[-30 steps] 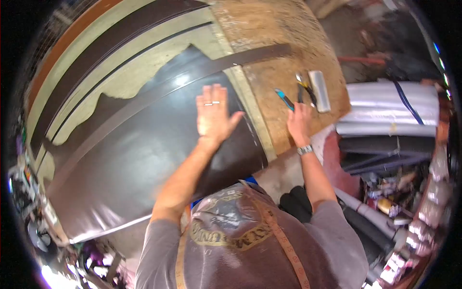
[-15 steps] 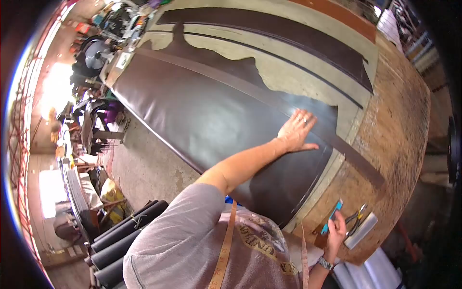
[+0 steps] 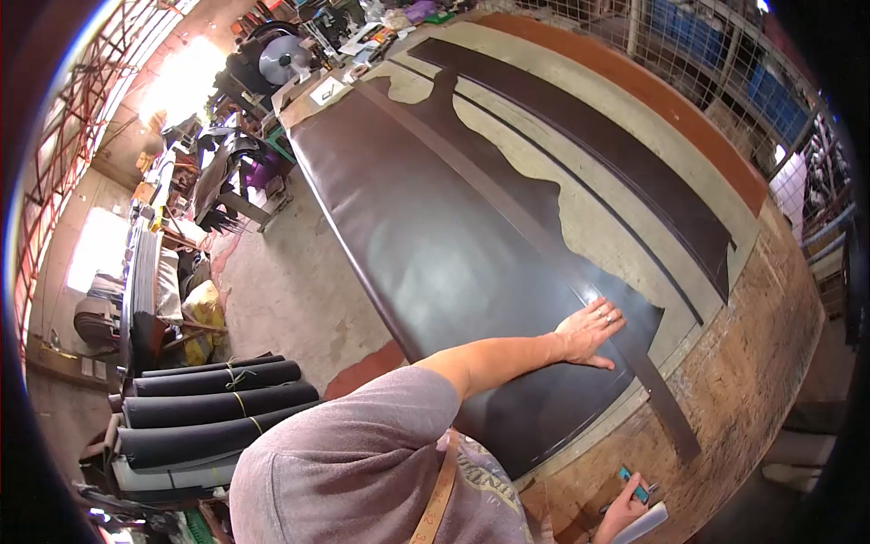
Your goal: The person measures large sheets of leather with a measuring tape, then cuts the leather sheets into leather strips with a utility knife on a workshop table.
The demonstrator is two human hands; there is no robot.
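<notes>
A large dark brown leather hide lies spread along a long table. A long narrow leather strip runs diagonally over it, its end reaching onto the wooden board. My left hand rests flat, fingers spread, on the hide's near end, just beside the strip. At the bottom edge of the view, my right hand is closed around a teal-handled tool over the wooden board. A pale block lies right beside that hand.
Two more dark strips lie on the beige table surface beyond the hide. Rolls of dark material are stacked on the floor at left. A cluttered bench stands at the far end, and a wire fence lines the right side.
The view has swung left, down the table's length. My left hand stays flat on the hide. My right hand, which reached the tools a second ago, now holds the teal-handled tool at the bottom edge.
</notes>
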